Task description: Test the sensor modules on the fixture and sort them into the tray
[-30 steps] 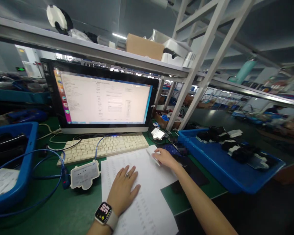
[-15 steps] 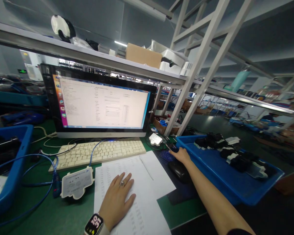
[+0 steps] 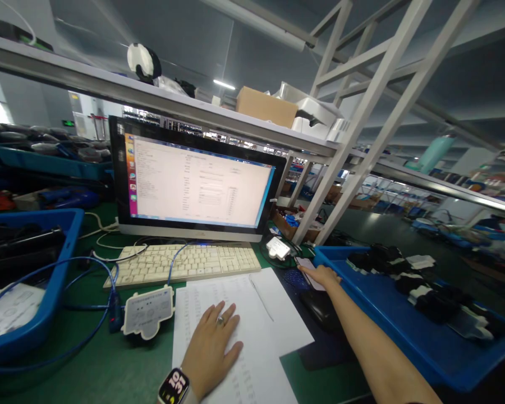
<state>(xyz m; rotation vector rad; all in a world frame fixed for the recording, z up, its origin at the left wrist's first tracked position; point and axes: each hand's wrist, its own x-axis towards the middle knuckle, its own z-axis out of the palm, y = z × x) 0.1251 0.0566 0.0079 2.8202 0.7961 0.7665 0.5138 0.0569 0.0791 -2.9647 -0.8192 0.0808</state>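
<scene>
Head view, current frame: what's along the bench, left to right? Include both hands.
Left blue bin → pale cloud-shaped device → left hand → small white unit → right hand → right blue bin. Keyboard, paper and mouse left out, since they overlap others in the order.

The watch [image 3: 174,386] reads 10 over 31; print on the monitor [image 3: 200,184] and papers [image 3: 258,342] is illegible.

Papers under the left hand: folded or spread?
Spread: the papers lie open beneath the left hand, with faint print showing.
</scene>
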